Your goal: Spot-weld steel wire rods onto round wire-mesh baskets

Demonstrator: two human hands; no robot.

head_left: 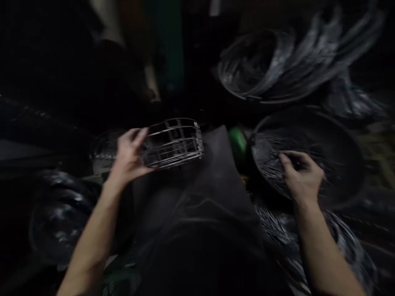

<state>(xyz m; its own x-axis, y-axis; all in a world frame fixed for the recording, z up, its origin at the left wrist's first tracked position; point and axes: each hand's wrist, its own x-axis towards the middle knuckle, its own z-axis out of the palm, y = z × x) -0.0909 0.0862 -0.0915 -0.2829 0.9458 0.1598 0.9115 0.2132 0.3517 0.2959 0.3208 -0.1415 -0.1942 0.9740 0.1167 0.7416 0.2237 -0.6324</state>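
A wire basket frame [175, 142], made of thin metal rods in a grid, lies tilted on its side above my lap. My left hand [128, 154] grips its left end, thumb below and fingers above. Off to the right, my right hand [304, 172] is over a wide dark round pan [345, 152] that holds many thin short metal rods [274, 156]. Its thumb and fingertips are pinched together just over the rods. Whatever they may hold is too small and blurred to make out.
Large loops of metal wire [277, 61] stand behind the pan, and more wire coils [348, 242] lie at the lower right. A green round object [237, 142] sits beside the pan. Dark shiny bundled shapes [61, 218] are at the left. The surroundings are dim.
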